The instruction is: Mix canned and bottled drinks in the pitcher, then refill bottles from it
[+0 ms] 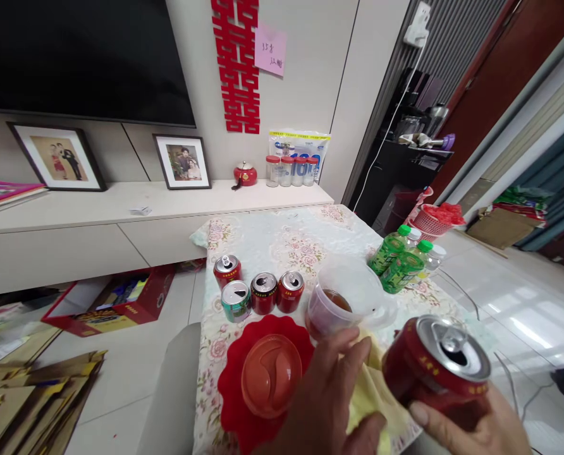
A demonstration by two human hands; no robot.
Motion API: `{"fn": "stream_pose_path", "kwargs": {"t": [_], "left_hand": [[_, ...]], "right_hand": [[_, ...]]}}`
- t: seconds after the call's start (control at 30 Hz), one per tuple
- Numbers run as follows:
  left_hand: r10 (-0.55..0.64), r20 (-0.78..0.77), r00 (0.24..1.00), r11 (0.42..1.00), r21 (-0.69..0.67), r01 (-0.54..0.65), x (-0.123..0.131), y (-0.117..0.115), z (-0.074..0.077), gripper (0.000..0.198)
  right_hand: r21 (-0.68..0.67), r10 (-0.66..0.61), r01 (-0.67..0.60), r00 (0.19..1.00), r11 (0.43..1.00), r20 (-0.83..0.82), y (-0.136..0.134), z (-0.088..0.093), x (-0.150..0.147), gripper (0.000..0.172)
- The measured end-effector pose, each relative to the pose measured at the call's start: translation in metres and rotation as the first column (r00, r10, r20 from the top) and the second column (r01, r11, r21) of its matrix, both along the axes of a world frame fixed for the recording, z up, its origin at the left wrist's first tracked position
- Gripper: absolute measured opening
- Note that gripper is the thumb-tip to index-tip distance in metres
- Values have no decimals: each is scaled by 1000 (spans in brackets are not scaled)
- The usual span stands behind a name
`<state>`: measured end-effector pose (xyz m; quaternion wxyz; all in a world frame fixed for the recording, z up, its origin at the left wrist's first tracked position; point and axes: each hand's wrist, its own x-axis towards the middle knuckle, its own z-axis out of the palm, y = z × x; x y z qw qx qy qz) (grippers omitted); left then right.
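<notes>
Held can (424, 376) is red w/ silver lid (434, 335), cloth (368, 401) yel., tablecloth (263, 237) floral.

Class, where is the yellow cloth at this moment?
In the head view, the yellow cloth is right of centre, near the bottom edge, between the left hand and the red can held in the right hand.

A home, showing a television (83, 57) and framed portraits (184, 162).

"What's readable?"
"Twelve o'clock: '35' on the note (270, 50). Towards eleven: '囍', repeated down the red paper (238, 69)."
"And one o'clock?"
"Blue '100' on the bag (301, 145), partly covered."
</notes>
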<state>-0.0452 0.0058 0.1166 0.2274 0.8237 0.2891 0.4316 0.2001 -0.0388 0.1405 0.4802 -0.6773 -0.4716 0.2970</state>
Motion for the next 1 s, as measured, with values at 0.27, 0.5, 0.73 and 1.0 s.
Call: {"fn": "stream_pose_path", "kwargs": {"t": [0.27, 0.5, 0.73, 1.0], "left_hand": [[418, -103, 903, 809, 494, -318, -6, 48, 13, 48], [455, -85, 886, 779, 520, -350, -1, 51, 5, 48], [460, -75, 885, 787, 497, -367, 1, 49, 8, 46], [463, -48, 885, 784, 488, -383, 3, 48, 9, 48]], "right_hand": [[239, -173, 43, 812, 970, 558, 68, 43, 37, 88], [342, -157, -305, 499, 889, 852, 101, 36, 45, 73], [366, -219, -449, 347, 815, 912, 118, 41, 36, 74], [328, -264, -550, 195, 768, 945, 124, 60, 30, 68]]}}
